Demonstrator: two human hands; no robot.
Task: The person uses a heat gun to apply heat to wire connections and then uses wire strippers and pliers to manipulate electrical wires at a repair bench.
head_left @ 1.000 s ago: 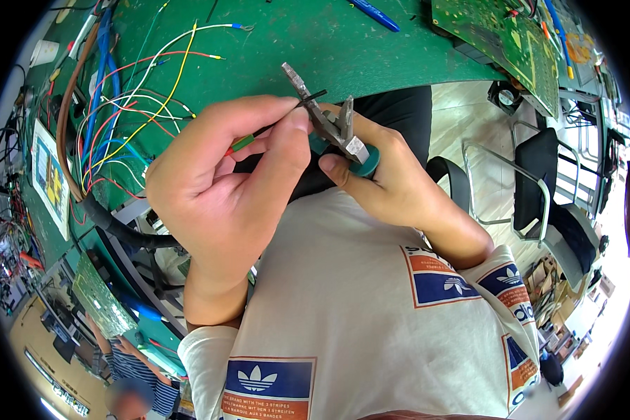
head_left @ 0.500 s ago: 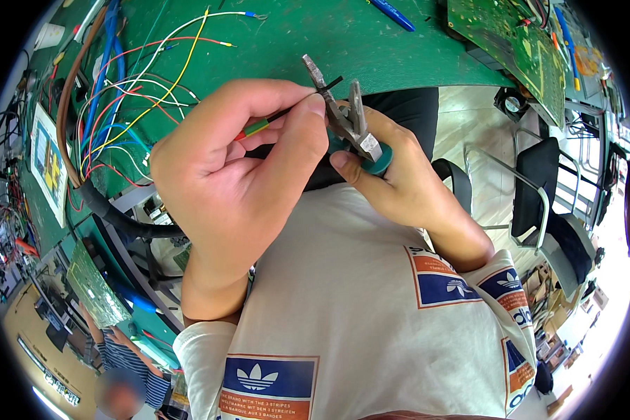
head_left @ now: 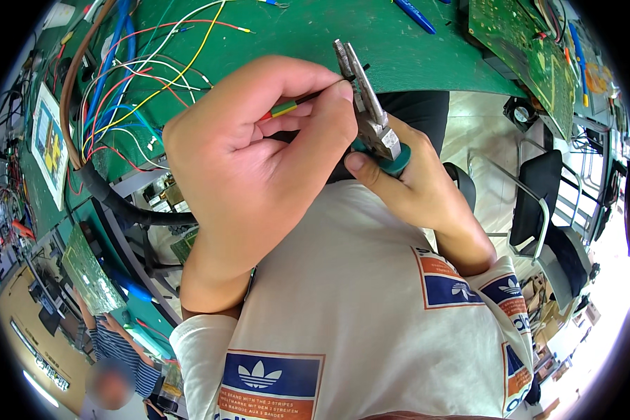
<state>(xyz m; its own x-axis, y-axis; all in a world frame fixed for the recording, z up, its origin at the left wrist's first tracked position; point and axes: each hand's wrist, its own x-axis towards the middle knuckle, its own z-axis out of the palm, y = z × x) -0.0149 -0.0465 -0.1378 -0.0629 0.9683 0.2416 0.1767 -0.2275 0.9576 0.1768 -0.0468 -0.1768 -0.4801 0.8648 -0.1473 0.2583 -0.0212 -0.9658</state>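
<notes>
My left hand (head_left: 266, 161) is closed in a pinch near the middle of the view. Between its thumb and forefinger runs a thin wire with a green-yellow sleeve (head_left: 284, 109), a red part behind it and a black part ahead. Combination pliers (head_left: 381, 134) with green grips are in my right hand (head_left: 420, 171), whose fingers wrap the handles. The jaws point away from me and lie nearly together across the black end, right at my left fingertips. A short black tip (head_left: 367, 68) shows past the jaws. The exact contact is partly hidden.
A fan of coloured wires (head_left: 147, 87) leaves a thick black cable (head_left: 108, 199) on the green bench (head_left: 294, 35) at left. A blue marker (head_left: 414, 17) and circuit boards (head_left: 518, 56) lie at the far right. Chairs (head_left: 539, 189) stand right; another person (head_left: 122, 350) is at lower left.
The pliers' jaws were spread around the black end and have come nearly together on it. Both hands appear slightly farther right in the view.
</notes>
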